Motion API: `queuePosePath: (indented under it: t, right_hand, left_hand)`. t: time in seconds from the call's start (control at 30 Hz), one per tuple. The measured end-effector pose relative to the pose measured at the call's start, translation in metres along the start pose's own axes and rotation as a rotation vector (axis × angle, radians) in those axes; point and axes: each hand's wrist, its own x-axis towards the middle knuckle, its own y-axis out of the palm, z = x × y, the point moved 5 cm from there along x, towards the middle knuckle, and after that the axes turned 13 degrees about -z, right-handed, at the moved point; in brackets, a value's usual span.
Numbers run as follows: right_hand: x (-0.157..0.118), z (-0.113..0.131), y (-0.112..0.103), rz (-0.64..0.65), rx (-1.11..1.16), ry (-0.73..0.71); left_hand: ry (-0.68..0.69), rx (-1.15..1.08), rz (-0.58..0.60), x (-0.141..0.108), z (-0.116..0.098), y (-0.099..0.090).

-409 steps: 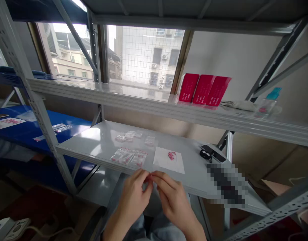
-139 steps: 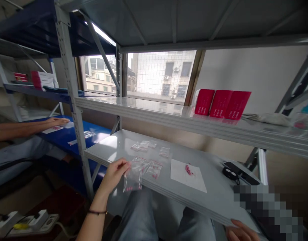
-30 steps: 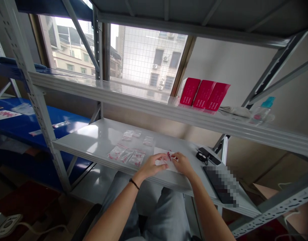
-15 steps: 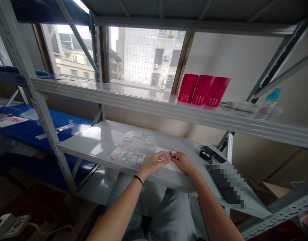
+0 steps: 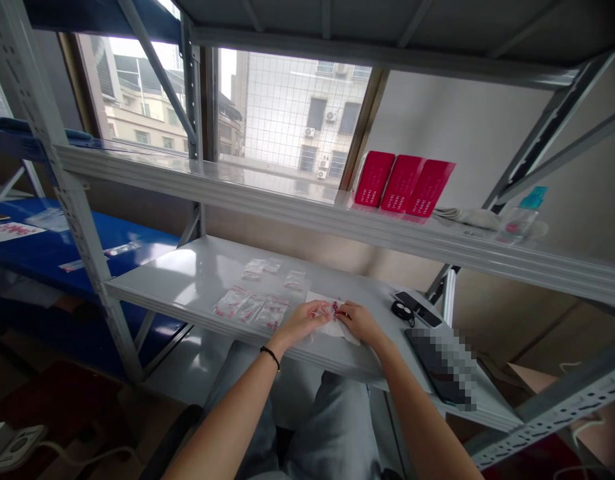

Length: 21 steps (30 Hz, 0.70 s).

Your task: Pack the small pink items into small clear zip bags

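Over a sheet of white paper [image 5: 348, 335] on the lower shelf, my two hands work close together. My left hand [image 5: 303, 320] has its thumb and fingers closed on what looks like a small clear plastic bag [image 5: 328, 309], mostly hidden by the fingers. Fingertips of my right hand [image 5: 358, 321] pinch together at the paper, beside a few small dark red pieces [image 5: 335, 305]; what they hold is too small to make out. Left of the paper lie clear zip bags [image 5: 252, 309] with red bits inside, and smaller bags [image 5: 294, 280] sit behind them.
Right of my hands are a black coiled item [image 5: 401, 310], a dark phone-like device [image 5: 418, 308] and a partly blurred dark flat object [image 5: 432, 363]. Red boxes [image 5: 402, 183] and a spray bottle [image 5: 522, 217] stand on the shelf above. A metal upright [image 5: 82, 233] bounds the left.
The view has shifted slightly. Both hands stay over the paper, their fingers a little further apart, and more of the red pieces shows between them.
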Motion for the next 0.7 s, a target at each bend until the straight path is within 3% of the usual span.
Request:
queuePosePath:
  t: [0.17,0.3,0.43,0.6,0.7]
  right_hand:
    - [0.002,0.000,-0.007,-0.032,0.031,0.026]
    - [0.003,0.003,-0.034,-0.121,0.081,0.060]
    - [0.011,0.033,-0.063,-0.199,0.184,0.037]
    - [0.026,0.084,-0.065,-0.032,0.283,-0.110]
    - [0.030,0.082,-0.063,-0.041,0.367,-0.082]
  left_hand:
    - [-0.002,0.014,-0.029,0.000,0.000,-0.002]
    - [-0.009,0.005,-0.018,-0.002,-0.003,-0.001]
    - [-0.004,-0.054,-0.006,-0.003,-0.006,0.000]
    - [0.022,-0.041,-0.003,-0.003,-0.008,0.000]
    - [0.024,-0.060,-0.012,-0.002,-0.008,-0.001]
